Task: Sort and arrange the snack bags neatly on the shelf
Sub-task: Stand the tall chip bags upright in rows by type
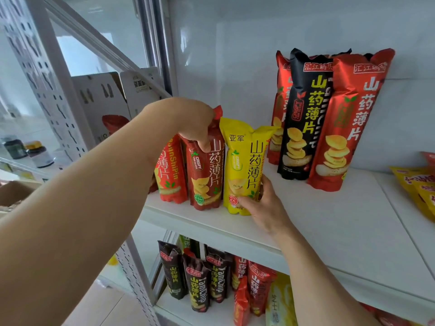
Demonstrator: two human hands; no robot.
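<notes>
From the head view, three tall glossy foil snack bags stand upright in a tight row at the front left of the white laminate shelf (329,220), their long axes vertical and their crimped tops pointing up. The left hand (195,123) comes over from above and behind, its fingers curled over the top of the dark red foil bag (207,175) with the thumb pressed against its front face. The right hand (261,203) is low at the shelf's front edge, wrapped round the bottom of the yellow foil bag (242,170), thumb on the front and fingers round the right side. The yellow bag touches the dark red bag on its left, and its top flares a little to the right. An orange-red foil bag (171,175) stands just beyond the dark red one, partly hidden by the left forearm. The yellow bag lies directly in the right hand's hold, so squaring it against its neighbour probably falls to that hand while the left steadies the row. Well apart to the right, against the white back wall, a taller black foil bag (303,118) stands between red foil bags (348,128), all leaning slightly. More dark and red bags crowd the lower shelf (169,302).
</notes>
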